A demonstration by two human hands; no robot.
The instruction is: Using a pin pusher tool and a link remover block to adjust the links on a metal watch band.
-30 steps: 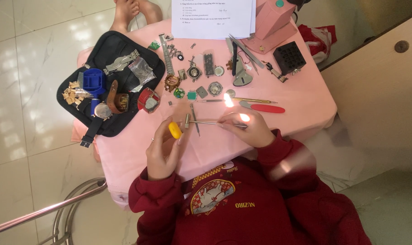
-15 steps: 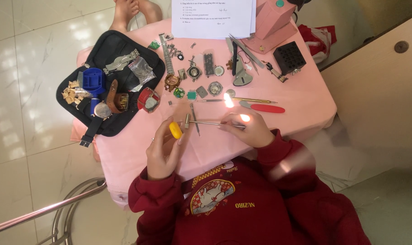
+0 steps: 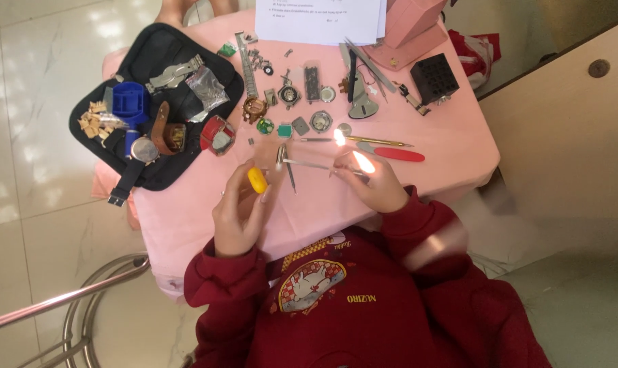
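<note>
My left hand [image 3: 239,212] holds a small tool with a yellow handle [image 3: 257,180] upright over the pink table [image 3: 452,146]. My right hand [image 3: 372,180] pinches a thin metal tool [image 3: 309,164] that points left toward the yellow-handled tool. Its tip sits near a small metal piece [image 3: 280,156]. A second thin metal rod [image 3: 290,178] lies on the cloth just under them. Both sleeves are dark red.
A black tool pad [image 3: 176,146] at left carries a blue case holder [image 3: 129,101], watches and straps. Small watch parts [image 3: 285,129], a red-handled tool [image 3: 397,154], a black block [image 3: 434,77], a pink stand [image 3: 411,31] and a paper sheet [image 3: 319,20] lie further back.
</note>
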